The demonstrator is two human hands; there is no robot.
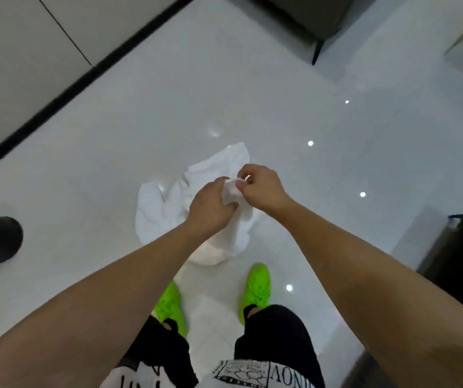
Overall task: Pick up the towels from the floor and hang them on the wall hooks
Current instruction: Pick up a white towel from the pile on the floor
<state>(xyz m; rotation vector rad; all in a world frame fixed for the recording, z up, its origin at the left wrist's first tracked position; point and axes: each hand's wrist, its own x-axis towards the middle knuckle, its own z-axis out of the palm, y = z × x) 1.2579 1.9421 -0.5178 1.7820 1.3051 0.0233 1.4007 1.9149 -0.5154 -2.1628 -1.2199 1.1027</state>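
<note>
Glossy floor (280, 107); hands hide towel (163, 208) corner.

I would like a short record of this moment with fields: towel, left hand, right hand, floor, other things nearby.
towel: white towel, crumpled, mostly on the floor, one part lifted between the hands
left hand: left hand grips the lifted part
right hand: right hand pinches the same part
floor: glossy white tiles
other things nearby: green shoes; dark furniture leg
wall hooks: not in view
</note>
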